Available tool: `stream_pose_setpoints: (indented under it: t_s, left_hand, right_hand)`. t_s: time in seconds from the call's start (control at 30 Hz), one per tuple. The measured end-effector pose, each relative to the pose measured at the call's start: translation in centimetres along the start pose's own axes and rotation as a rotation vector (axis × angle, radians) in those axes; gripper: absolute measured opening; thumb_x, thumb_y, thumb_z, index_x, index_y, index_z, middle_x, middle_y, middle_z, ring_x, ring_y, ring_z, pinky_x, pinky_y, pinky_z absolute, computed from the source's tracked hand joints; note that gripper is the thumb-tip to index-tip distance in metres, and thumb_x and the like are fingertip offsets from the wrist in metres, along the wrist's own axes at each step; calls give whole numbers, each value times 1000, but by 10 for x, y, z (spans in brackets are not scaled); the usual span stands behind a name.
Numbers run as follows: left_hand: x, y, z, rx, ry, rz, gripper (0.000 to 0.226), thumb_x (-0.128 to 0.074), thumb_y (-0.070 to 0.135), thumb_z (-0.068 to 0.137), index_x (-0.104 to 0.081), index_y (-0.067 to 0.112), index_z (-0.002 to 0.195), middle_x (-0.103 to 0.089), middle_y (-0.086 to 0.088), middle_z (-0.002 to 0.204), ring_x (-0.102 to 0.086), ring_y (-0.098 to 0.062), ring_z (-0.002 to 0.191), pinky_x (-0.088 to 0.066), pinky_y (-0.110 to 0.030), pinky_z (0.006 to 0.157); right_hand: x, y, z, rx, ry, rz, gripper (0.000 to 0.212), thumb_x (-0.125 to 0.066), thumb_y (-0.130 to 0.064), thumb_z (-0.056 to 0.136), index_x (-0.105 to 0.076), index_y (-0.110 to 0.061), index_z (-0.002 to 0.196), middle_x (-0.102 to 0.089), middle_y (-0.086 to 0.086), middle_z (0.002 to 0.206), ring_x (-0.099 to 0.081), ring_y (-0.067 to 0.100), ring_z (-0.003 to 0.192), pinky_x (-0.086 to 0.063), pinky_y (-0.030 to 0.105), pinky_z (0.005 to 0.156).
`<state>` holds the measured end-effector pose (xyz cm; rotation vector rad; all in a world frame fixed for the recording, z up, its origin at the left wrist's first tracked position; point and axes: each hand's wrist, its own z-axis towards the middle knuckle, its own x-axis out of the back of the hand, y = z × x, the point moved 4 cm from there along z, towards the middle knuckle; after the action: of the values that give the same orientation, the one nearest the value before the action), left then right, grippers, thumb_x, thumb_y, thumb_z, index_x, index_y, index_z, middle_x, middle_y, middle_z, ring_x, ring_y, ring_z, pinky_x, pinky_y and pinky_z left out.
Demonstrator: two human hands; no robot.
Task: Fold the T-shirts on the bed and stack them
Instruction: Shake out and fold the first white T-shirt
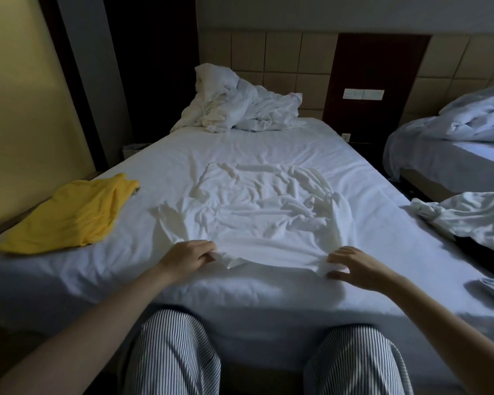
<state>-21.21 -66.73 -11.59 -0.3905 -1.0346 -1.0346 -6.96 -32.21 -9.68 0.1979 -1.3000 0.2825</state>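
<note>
L hand (188, 256) has its fingers curled in, pinching the near-left corner of the white T-shirt (254, 220). R hand (351, 267) is on the near-right corner, fingers a bit spread on top & thumb under, w/ a bunch of cloth squeezed between. The 2 hands are well apart, both at the shirt's bottom edge, close to the foot of the bed (240, 297).

The white T-shirt lies spread out in the middle of the bed. It is very wrinkly & hard to tell from the white sheet.

A yellow T-shirt (69, 215) lies loose, not folded, on the bed's left side, well apart from the white 1. More white cloth (468, 220) sits crumpled at the right edge; can't tell if it's a shirt. A messy white duvet (240, 106) is piled at the head end. Below the hands, 2 legs in striped trousers (171, 354) stand right by the bed's foot. A 2nd bed (454, 155) is off to the right.
</note>
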Motion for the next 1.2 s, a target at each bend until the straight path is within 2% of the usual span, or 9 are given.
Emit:
stream_pose_setpoints:
  t_s: [0.1, 0.23, 0.37, 0.53, 0.63, 0.83, 0.97, 1.07, 1.2]
  left_hand:
    - [5, 12, -16, -73, -52, 32, 19, -45, 44, 79, -43, 27, 87, -61, 3, 72, -58, -17, 63, -38, -21, 54]
    - [12, 23, -42, 2, -141, -72, 27, -43, 47, 78, -53, 30, 97, -67, 2, 90, -63, -17, 82, -49, -29, 71]
    - [17, 33, -58, 96, -184, -151, 38, -49, 45, 79, -71, 18, 95, -69, 3, 95, -63, -18, 89, -50, -35, 81]
    - [13, 34, -71, 256, -110, -209, 21, -72, 15, 82, -74, 9, 102, -67, -7, 95, -64, -26, 93, -47, -32, 84]
    - [4, 32, -83, 319, -143, -164, 25, -71, 15, 83, -72, 14, 108, -60, -3, 88, -60, -27, 95, -43, -30, 83]
    - [-4, 46, -92, 352, -255, -11, 72, -35, 61, 60, -68, 26, 114, -65, -2, 105, -55, -21, 107, -40, -32, 96]
    - [11, 39, -82, 492, -51, -323, 58, -50, 48, 63, -73, 7, 96, -70, -11, 97, -63, -24, 93, -46, -26, 82]
    - [25, 22, -78, 683, 131, -395, 24, -59, 8, 84, -69, 1, 105, -66, -16, 108, -61, -28, 99, -41, -22, 79]
    - [36, -13, -80, 1009, 260, -341, 36, -54, 15, 90, -54, 2, 124, -57, -19, 126, -54, -35, 114, -44, -35, 91]
  right_hand:
    - [10, -21, -22, 194, 193, -81, 60, -30, -54, 94, -71, -14, 76, -70, -2, 71, -68, 23, 73, -47, 26, 81]
    - [9, -42, -47, 208, 254, -93, 51, -28, -52, 98, -67, -21, 85, -62, -5, 68, -57, 15, 65, -46, 24, 52]
    - [-1, -53, -67, 163, 307, -94, 51, -33, -52, 95, -70, -19, 83, -63, -6, 69, -58, 15, 64, -45, 23, 56]
    - [-14, -57, -82, -111, 345, 15, 21, -59, -33, 81, -67, -13, 83, -64, 1, 73, -62, 27, 65, -41, 31, 60]
    - [-31, -62, -87, -144, 261, -85, 14, -64, -26, 78, -64, -16, 87, -62, 2, 76, -64, 29, 69, -36, 32, 59]
    - [-50, -81, -78, -235, -63, -174, 46, -57, -55, 82, -61, -26, 117, -61, -1, 111, -55, 24, 108, -37, 38, 88]
    - [-40, -105, -53, -155, 61, -99, 54, -37, -58, 83, -63, -22, 112, -63, 2, 109, -60, 28, 102, -42, 40, 87]
    - [-37, -131, -19, -84, 59, -52, 58, -32, -56, 85, -58, -20, 123, -59, 6, 123, -55, 30, 114, -39, 43, 94]
    - [-54, -167, 30, -54, -44, 28, 85, -13, -69, 73, -27, -29, 146, -22, 1, 155, -17, 24, 144, -9, 40, 114]
